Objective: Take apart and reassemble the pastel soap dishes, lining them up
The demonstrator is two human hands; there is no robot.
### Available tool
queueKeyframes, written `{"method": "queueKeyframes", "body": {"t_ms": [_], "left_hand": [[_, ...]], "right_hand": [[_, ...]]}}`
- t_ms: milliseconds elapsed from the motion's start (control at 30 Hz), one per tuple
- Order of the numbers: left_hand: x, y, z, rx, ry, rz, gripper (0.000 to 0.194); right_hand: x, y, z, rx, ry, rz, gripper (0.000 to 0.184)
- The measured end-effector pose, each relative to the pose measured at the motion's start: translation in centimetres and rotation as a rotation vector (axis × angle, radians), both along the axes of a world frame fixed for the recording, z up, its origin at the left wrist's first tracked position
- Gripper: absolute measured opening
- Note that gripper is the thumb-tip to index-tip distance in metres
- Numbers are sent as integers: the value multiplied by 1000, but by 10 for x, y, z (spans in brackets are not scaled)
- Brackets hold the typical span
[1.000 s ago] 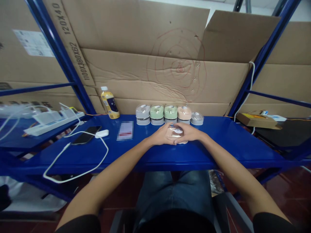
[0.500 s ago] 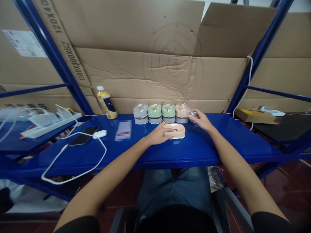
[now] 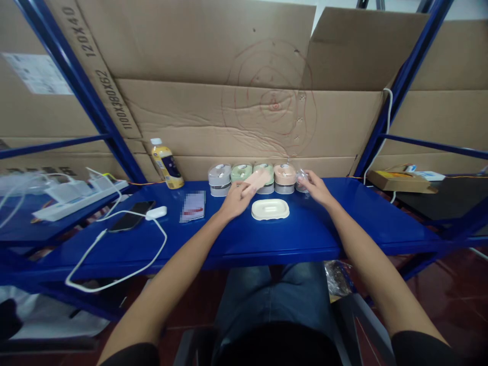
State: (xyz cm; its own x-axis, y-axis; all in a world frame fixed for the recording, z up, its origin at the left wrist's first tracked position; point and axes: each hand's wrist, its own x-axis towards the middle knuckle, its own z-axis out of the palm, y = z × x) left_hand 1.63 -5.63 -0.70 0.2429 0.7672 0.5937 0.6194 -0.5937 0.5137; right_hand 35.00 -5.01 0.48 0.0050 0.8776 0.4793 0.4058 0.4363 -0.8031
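Observation:
My left hand [image 3: 235,200] grips a peach oval cover [image 3: 256,179], lifted and tilted in front of the green containers. Below it on the table lies a cream oval tray [image 3: 270,209] with a raised rim. At the right end of the row, my right hand [image 3: 317,187] has its fingers closed on a clear plastic piece [image 3: 302,181]; its exact kind is hard to make out. The row holds a grey container [image 3: 220,180], green ones partly hidden behind the cover, and a peach container [image 3: 284,178], each with a clear body.
A yellow drink bottle [image 3: 166,163] stands at the back left. Nearer lie a blurred-out card or phone [image 3: 192,206], a dark phone [image 3: 131,216] and a white cable [image 3: 163,246]. Blue posts flank the blue table [image 3: 290,244], with cardboard [image 3: 183,112] behind.
My left hand has raised the peach cover off the cream tray, up and to the left, leaving the tray bare on the table. The right hand stays at the clear piece.

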Motion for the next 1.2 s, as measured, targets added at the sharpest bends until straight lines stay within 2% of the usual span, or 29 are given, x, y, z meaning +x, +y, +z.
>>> {"method": "queueKeyframes", "body": {"t_ms": [133,200,300,367,533,700,833,1000,1200], "left_hand": [[9,-12,-6,5,138,-289,44],[13,-15,-9,-11,169,-346,54],[18,-14,-15,-56,164,-335,83],[22,-12,-19,-84,106,-330,98],[33,-11,-22,-157,-29,-402,113],[38,-11,-24,-284,-57,-339,131],[38,-11,-25,-321,-95,-379,136],[39,-12,-22,-339,-140,-459,129],[41,-13,-20,-400,-153,-457,127]], "right_hand": [[-9,-6,3,84,-118,51,72],[-15,-10,4,117,-187,141,77],[-27,-14,4,131,-303,313,83],[-36,-16,4,139,-411,378,85],[-54,-14,1,183,-614,395,94],[-59,-12,-5,179,-683,368,97],[-59,-15,-4,184,-729,355,98],[-58,-23,3,207,-768,375,100],[-59,-26,7,202,-774,381,99]]}}
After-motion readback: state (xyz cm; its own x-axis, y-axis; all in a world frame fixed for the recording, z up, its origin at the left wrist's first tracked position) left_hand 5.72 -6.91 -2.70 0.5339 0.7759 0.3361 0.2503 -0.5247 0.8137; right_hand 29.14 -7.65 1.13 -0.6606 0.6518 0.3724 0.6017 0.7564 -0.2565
